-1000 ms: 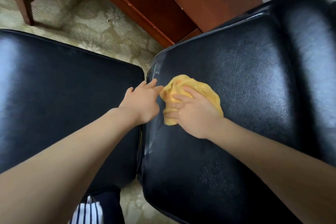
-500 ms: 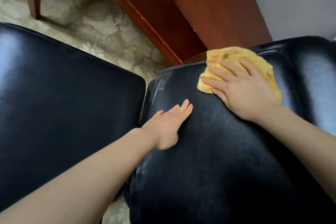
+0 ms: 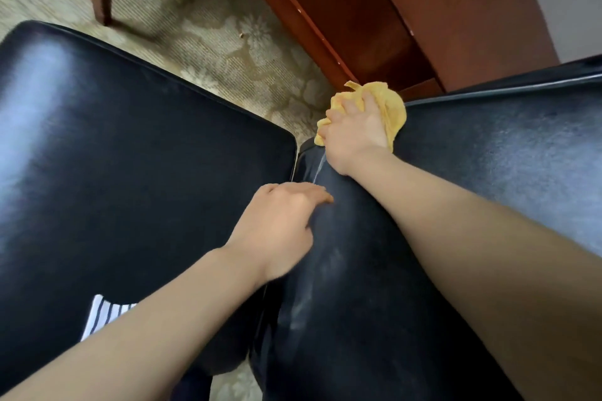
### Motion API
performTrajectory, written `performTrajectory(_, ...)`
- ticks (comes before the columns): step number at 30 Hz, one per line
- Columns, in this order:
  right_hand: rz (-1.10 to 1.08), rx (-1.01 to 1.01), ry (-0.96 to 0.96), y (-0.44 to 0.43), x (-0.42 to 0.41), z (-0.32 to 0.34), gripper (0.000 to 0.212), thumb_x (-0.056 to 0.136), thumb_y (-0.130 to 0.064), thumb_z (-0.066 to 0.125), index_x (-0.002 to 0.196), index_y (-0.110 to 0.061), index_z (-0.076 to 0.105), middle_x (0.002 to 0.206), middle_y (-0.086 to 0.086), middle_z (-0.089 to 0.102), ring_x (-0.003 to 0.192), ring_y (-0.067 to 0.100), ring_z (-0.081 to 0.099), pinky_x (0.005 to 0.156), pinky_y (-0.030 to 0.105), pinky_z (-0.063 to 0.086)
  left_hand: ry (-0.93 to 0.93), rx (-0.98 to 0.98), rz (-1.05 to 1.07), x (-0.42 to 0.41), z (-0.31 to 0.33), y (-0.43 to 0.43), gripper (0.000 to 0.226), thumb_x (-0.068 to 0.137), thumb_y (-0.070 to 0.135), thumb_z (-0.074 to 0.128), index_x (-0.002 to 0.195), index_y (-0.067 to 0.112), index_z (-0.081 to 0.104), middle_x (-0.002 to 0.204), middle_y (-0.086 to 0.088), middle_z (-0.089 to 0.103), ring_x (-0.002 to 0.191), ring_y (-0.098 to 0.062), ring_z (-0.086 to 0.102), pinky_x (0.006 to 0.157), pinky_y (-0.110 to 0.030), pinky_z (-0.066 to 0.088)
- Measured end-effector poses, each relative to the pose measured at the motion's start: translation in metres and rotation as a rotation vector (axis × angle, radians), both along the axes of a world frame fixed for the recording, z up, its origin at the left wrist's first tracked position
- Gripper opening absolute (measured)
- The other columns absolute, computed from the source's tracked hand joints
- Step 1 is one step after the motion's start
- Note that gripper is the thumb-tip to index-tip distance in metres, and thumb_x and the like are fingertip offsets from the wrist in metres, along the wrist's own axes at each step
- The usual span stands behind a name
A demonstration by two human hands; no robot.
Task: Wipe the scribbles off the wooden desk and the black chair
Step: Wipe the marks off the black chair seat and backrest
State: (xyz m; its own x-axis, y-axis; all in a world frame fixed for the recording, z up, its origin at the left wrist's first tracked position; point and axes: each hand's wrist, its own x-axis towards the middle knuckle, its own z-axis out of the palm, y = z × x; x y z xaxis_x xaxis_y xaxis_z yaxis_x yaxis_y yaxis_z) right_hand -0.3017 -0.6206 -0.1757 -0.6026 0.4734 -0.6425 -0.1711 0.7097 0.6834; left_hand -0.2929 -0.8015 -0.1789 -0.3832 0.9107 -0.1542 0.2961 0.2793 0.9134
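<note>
Your right hand [image 3: 355,133] is clamped on the crumpled yellow cleaning cloth [image 3: 392,107], fingers curled into it, pressing it onto the far left corner of the black padded leather chair [image 3: 472,179] in front of you. The cloth bulges out past your fingers and slightly overhangs the corner. A pale smeared streak [image 3: 321,169] runs down the chair's surface just below your wrist, and fainter whitish marks [image 3: 303,306] show lower on the same edge. Your left hand [image 3: 280,225] holds nothing; it lies with fingers loosely together, tips touching that chair's left edge. A second black leather cushion [image 3: 130,156] sits just beside it on the left, with a narrow gap between them. The reddish-brown wooden bench [image 3: 407,3] stands beyond the cloth, above a beige floral patterned carpet [image 3: 228,39].
</note>
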Motion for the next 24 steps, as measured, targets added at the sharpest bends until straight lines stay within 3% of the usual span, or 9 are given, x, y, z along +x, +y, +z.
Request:
performTrajectory(3,0.075,0.056,-0.223,-0.027,0.013,-0.033,0.048,0.095,-0.043,0.037,0.139,-0.027,0.044,0.147,0.002,0.038,0.142,0.032,0.011,0.112,0.057,-0.006,0.026,0.009,0.139,-0.006,-0.004,-0.010,0.066,0.072,0.002,0.025,0.127,0.015,0.058,0.132,-0.001,0.058,0.120,-0.023,0.054,0.100,-0.033,0.043)
performTrajectory(6,0.204,0.102,-0.431,-0.054,0.040,-0.048,0.057,0.095,-0.049,0.035,0.146,-0.024,0.035,0.154,0.004,0.027,0.143,0.038,0.003,0.109,0.059,-0.012,-0.025,-0.087,0.137,-0.011,-0.003,-0.016,0.072,0.079,-0.010,0.036,0.145,0.020,0.036,0.152,0.006,0.032,0.138,-0.015,0.032,0.111,-0.029,0.027)
performTrajectory(9,0.233,-0.063,-0.521,-0.075,0.060,-0.034,0.049,0.095,-0.044,0.042,0.141,-0.025,0.042,0.150,0.003,0.035,0.142,0.041,0.009,0.109,0.061,-0.010,-0.086,-0.116,0.092,-0.012,0.000,-0.013,0.074,0.079,-0.008,0.037,0.147,0.021,0.029,0.156,0.005,0.022,0.142,-0.014,0.023,0.115,-0.033,0.022)
performTrajectory(11,0.183,-0.197,-0.471,-0.082,0.074,-0.008,0.036,0.091,-0.038,0.049,0.126,-0.032,0.055,0.138,-0.006,0.046,0.137,0.033,0.025,0.113,0.057,0.008,-0.138,-0.122,0.068,-0.009,0.002,-0.006,0.075,0.079,-0.007,0.036,0.148,0.021,0.026,0.157,0.003,0.019,0.144,-0.013,0.020,0.115,-0.034,0.021)
performTrajectory(13,0.228,-0.292,-0.359,-0.082,0.091,0.018,0.030,0.084,-0.034,0.054,0.113,-0.038,0.061,0.129,-0.012,0.051,0.127,0.026,0.038,0.106,0.049,0.025,-0.194,-0.107,0.048,-0.005,0.006,0.002,0.069,0.086,-0.004,0.035,0.149,0.022,0.024,0.157,0.005,0.017,0.144,-0.012,0.018,0.115,-0.034,0.020)
performTrajectory(17,0.118,-0.441,-0.235,-0.076,0.132,0.079,0.034,0.092,-0.037,0.052,0.126,-0.038,0.051,0.141,-0.009,0.044,0.135,0.024,0.030,0.112,0.048,0.011,-0.413,-0.051,0.029,0.003,0.027,0.022,0.048,0.102,0.032,0.028,0.150,0.029,0.019,0.157,0.012,0.013,0.144,-0.009,0.015,0.117,-0.031,0.015)
performTrajectory(19,0.129,-0.481,-0.146,-0.074,0.142,0.114,0.033,0.083,-0.041,0.064,0.115,-0.039,0.061,0.131,-0.008,0.056,0.129,0.022,0.044,0.110,0.046,0.015,-0.485,-0.052,-0.002,0.006,0.039,0.032,0.051,0.102,0.042,0.024,0.150,0.030,0.015,0.158,0.012,0.007,0.145,-0.007,0.009,0.118,-0.032,0.011)
performTrajectory(21,0.092,-0.467,-0.016,-0.063,0.150,0.146,0.026,0.086,-0.040,0.051,0.107,-0.039,0.067,0.122,-0.008,0.064,0.120,0.021,0.055,0.105,0.044,0.025,-0.499,-0.055,-0.040,0.009,0.046,0.040,0.052,0.101,0.044,0.021,0.151,0.029,0.012,0.158,0.011,0.002,0.145,-0.007,0.005,0.119,-0.033,0.008)
performTrajectory(24,0.062,-0.388,0.044,-0.041,0.148,0.183,0.042,0.090,-0.042,0.031,0.117,-0.040,0.064,0.131,-0.007,0.059,0.124,0.021,0.053,0.105,0.044,0.026,-0.491,-0.094,-0.119,0.014,0.052,0.049,0.052,0.102,0.043,0.017,0.151,0.028,0.007,0.158,0.009,-0.004,0.146,-0.012,0.000,0.119,-0.037,0.005)
